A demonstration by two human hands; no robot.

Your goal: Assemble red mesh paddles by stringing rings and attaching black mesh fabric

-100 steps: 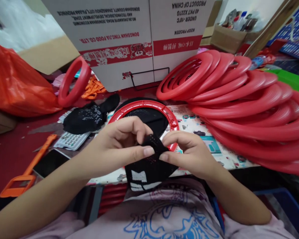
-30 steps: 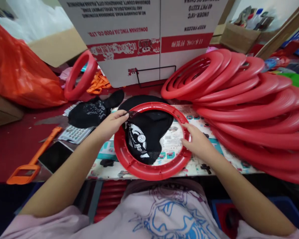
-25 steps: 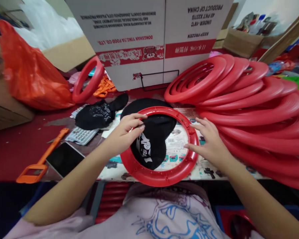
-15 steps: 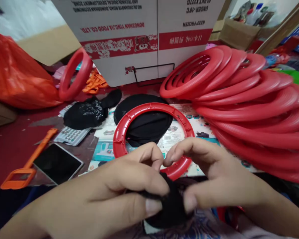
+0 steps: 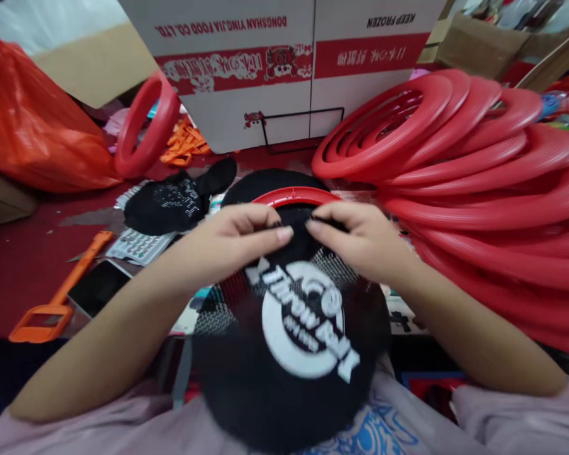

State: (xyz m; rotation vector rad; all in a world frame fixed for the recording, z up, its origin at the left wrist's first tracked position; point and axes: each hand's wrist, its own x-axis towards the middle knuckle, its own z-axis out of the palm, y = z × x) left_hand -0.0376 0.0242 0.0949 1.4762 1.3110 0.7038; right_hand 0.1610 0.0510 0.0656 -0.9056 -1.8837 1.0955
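Note:
My left hand (image 5: 232, 243) and my right hand (image 5: 360, 240) pinch the far edge of a round black mesh cloth (image 5: 289, 354) with a white printed logo. The cloth is spread out and hangs toward my lap, over most of a red plastic ring (image 5: 294, 196) that lies on the table. Only the far arc of that ring shows above my fingers. Both hands are closed on the cloth's edge, thumbs almost touching.
A big slanted stack of red rings (image 5: 478, 170) fills the right side. A white cardboard box (image 5: 284, 69) stands behind. A lone red ring (image 5: 145, 126), more black cloths (image 5: 171, 202), a calculator (image 5: 135, 243), a phone (image 5: 97, 287) and an orange handle (image 5: 61, 297) lie left.
Earlier my hands were on the ring and the cloth pile inside it. Then they bunched one black cloth near my lap. Now that cloth is spread open over the ring.

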